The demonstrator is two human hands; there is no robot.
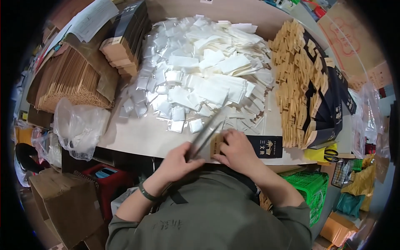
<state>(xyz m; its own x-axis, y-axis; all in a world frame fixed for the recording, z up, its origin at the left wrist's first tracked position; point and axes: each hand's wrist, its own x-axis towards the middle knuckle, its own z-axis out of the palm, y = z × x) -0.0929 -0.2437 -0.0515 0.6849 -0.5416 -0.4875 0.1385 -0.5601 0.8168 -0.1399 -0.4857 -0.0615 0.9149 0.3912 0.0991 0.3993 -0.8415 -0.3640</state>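
Near the table's front edge, my left hand point(178, 163) is closed around the lower end of a long, shiny, narrow packet point(209, 129). Motion blurs the packet, and its contents cannot be made out. It tilts up and away toward the white packets point(221, 89) heaped in the middle. To its right, my right hand point(238, 151) pinches the brown end of a flat black-and-brown paper sleeve point(266, 146), which lies along the edge with pale printing on it. The fingers partly hide the sleeve's brown end.
Small clear sachets point(156, 79) spread left of the heap. Filled brown-and-black sleeves point(298, 87) are piled at right, near black-handled scissors point(331, 156). At left stand a box of brown cards point(68, 81), stacked black sleeves point(127, 37) and a clear plastic bag point(81, 127). A green basket point(308, 189) sits below.
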